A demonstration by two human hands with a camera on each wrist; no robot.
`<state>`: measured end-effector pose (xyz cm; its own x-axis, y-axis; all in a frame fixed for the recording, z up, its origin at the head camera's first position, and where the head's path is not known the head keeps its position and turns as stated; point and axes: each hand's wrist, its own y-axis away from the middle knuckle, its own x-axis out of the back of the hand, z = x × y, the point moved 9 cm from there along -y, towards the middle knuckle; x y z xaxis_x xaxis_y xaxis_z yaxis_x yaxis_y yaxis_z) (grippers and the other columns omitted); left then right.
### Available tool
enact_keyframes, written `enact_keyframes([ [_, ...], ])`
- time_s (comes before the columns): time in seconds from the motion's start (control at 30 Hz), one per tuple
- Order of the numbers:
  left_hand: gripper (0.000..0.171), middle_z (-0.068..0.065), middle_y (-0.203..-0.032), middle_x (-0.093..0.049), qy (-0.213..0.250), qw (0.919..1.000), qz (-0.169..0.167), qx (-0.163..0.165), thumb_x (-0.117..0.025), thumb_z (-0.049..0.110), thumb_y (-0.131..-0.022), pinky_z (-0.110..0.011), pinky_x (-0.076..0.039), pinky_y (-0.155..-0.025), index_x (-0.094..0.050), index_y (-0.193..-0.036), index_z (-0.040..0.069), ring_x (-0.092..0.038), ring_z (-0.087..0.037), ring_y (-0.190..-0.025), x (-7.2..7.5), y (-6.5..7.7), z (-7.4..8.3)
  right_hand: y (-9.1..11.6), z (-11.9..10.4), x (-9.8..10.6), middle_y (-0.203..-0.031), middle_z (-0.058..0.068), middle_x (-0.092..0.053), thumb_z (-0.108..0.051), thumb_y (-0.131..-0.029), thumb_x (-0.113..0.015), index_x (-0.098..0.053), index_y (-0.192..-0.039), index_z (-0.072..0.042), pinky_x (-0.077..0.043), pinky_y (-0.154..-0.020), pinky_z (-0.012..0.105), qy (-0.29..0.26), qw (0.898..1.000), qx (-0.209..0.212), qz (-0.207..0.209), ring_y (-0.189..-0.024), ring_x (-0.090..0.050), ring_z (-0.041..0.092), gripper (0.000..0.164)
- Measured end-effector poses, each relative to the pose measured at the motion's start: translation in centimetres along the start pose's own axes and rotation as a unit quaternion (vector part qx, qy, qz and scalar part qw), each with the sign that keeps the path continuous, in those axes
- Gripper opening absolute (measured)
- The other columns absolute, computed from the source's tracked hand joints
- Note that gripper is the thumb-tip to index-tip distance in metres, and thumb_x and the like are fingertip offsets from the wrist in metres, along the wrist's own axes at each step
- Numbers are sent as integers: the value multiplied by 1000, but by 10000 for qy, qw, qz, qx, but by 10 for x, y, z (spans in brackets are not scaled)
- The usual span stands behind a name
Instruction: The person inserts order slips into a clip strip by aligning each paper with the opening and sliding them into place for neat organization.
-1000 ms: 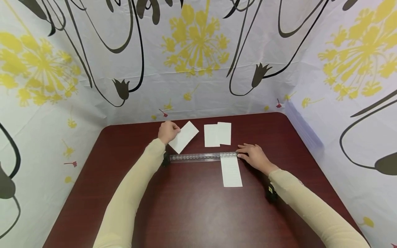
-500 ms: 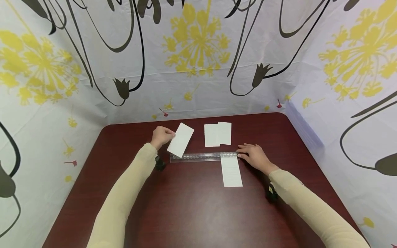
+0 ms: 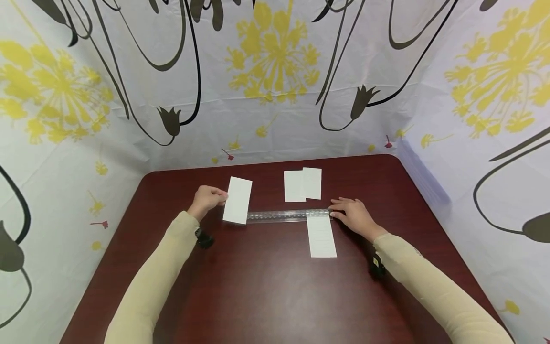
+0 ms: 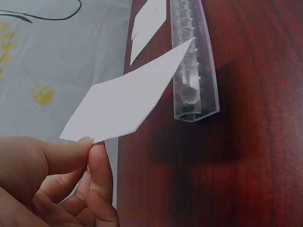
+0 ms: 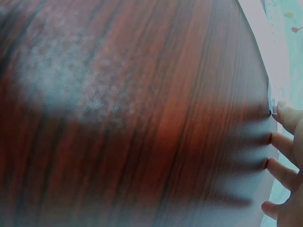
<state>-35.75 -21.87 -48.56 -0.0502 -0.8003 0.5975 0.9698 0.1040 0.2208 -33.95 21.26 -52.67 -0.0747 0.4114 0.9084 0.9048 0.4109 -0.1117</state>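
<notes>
My left hand (image 3: 206, 199) pinches a blank white card (image 3: 237, 199) by its edge between thumb and fingers. The card is tilted and, in the head view, overlaps the left end of a long clear plastic strip (image 3: 277, 217) with a row of round bumps. In the left wrist view the card (image 4: 120, 101) bends slightly, one corner reaching over the strip. My right hand (image 3: 354, 217) rests at the strip's right end, its thumb (image 5: 285, 113) touching that end and its fingers spread on the table. A lined white card (image 3: 321, 236) extends toward me from the strip near that hand.
Two more white cards, one on the left (image 3: 294, 186) and one on the right (image 3: 313, 183), lie overlapping behind the strip. The dark red-brown table (image 3: 266, 286) meets a patterned cloth (image 3: 275, 129) at its back and sides.
My left hand has drawn the card leftward and toward me, turning it more upright in the head view, its lower part now over the strip's left end. The right hand stays put.
</notes>
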Motion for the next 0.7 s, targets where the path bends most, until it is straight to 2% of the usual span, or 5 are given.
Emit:
enact_keyframes([
  [0.13,30,-24,-120,-68,211,9996,-121,111,-66,17,-94,-47,-54,-99,-71,-114,-4,-74,-17,-84,3,8,-10,0,2,-2,-143,13,-58,-25,-97,-63,-68,-127,-11,-23,-113,71,-1,10000,12,0,-140,-46,38,34],
  [0.27,31,-23,-121,-68,171,9995,-175,186,-66,19,-94,-48,-52,-102,-70,-114,-4,-73,-13,-82,8,16,-19,0,4,-3,-143,12,-58,-25,-97,-63,-68,-127,-11,-23,-113,71,-32,10000,-17,16,-140,-46,38,34],
  [0.47,32,-22,-117,-71,47,9995,-226,211,-68,22,-93,-49,-52,-101,-71,-112,-4,-73,-15,-83,12,26,-36,0,5,-4,-143,12,-58,-25,-96,-63,-68,-127,-11,-23,-114,71,-36,10000,-24,23,-140,-46,38,34],
  [0.7,32,-19,-115,-71,-123,9987,-365,348,-66,24,-94,-45,-53,-96,-71,-114,-1,-71,-13,-84,12,36,-56,-1,6,-5,-144,12,-58,-26,-97,-63,-67,-128,-12,-23,-114,70,-20,10000,-49,-5,-140,-45,37,35],
])
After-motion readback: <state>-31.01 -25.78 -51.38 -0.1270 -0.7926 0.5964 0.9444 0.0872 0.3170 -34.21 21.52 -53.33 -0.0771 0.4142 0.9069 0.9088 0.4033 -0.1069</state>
